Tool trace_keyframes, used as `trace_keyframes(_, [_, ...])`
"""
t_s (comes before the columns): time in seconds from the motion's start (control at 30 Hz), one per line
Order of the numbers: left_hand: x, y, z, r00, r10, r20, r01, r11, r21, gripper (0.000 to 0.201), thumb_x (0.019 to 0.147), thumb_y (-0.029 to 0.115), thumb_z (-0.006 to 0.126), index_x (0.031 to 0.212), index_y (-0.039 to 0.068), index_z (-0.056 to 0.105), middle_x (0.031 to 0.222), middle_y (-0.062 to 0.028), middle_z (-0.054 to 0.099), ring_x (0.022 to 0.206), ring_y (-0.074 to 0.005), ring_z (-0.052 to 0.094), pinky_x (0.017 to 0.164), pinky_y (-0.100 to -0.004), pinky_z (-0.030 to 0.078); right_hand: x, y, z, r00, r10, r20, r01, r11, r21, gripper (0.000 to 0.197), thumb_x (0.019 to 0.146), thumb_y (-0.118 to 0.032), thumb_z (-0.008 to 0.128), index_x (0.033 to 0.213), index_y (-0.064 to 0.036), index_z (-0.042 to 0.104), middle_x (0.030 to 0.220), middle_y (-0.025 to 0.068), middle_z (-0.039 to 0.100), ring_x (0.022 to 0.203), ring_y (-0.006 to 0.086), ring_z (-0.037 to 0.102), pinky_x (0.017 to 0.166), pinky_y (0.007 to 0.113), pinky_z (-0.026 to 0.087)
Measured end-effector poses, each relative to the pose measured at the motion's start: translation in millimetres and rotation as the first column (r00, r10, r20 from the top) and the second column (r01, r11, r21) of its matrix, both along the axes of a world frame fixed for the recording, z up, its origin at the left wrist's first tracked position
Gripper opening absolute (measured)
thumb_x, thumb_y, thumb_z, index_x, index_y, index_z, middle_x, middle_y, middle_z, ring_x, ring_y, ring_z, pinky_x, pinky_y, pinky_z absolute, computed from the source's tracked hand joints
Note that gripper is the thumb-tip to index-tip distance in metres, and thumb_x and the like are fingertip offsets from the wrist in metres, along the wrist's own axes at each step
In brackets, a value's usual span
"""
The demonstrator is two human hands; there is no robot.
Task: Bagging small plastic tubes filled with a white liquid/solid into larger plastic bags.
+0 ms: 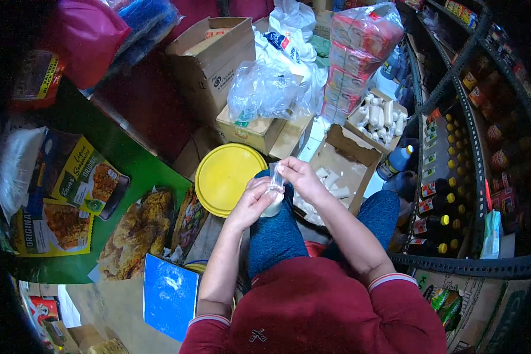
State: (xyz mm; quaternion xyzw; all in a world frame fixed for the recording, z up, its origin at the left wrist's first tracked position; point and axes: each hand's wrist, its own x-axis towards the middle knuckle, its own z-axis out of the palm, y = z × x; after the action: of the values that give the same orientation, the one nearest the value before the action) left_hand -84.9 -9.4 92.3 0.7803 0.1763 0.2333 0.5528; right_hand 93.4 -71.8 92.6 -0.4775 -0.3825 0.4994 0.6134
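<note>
Above my lap, my left hand (254, 199) is wrapped round the neck of a small transparent plastic bag (272, 209) with white contents. My right hand (301, 178) pinches the bag's loose upper end between thumb and fingers. The filled part hangs below my left hand, close to my left thigh. Whether the white stuff is powder or grains I cannot make out. A round yellow lid (230, 179) lies just left of my hands. Beyond my right forearm, an open cardboard box (351, 154) holds several similar white packets.
Another box of filled white packets (385, 121) stands farther back, beside a tall plastic-wrapped stack (360, 65). Blue jugs (395, 162) and shelves of dark bottles (436, 206) line the right. A green display panel (141, 194) and a blue board (170, 295) are at left.
</note>
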Motion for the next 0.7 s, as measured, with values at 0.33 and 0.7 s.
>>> trace_keyframes(0.33, [21, -13, 16, 0.962, 0.228, 0.148, -0.196, 0.960, -0.200, 0.013, 0.082, 0.015, 0.067, 0.091, 0.005, 0.067, 0.108, -0.0073, 0.063, 0.113, -0.0262, 0.052, 0.101, -0.0394, 0.034, 3, -13, 80, 0.700, -0.119, 0.704, -0.141, 0.944, 0.299, 0.014, 0.091, -0.014, 0.055, 0.095, -0.0040, 0.063, 0.085, 0.0074, 0.064, 0.087, 0.0211, 0.059, 0.095, 0.038, 0.035])
trace_keyframes(0.7, [20, -12, 35, 0.973, 0.200, 0.115, -0.222, 0.944, 0.243, 0.017, 0.091, 0.014, 0.051, 0.088, 0.006, 0.065, 0.105, -0.0104, 0.061, 0.112, -0.0270, 0.052, 0.105, -0.0441, 0.025, -1, -7, 40, 0.984, -0.174, 0.033, 0.168, 0.976, 0.137, 0.013, 0.095, -0.014, 0.054, 0.093, -0.0029, 0.060, 0.083, 0.0005, 0.060, 0.077, 0.0091, 0.054, 0.072, 0.024, 0.044])
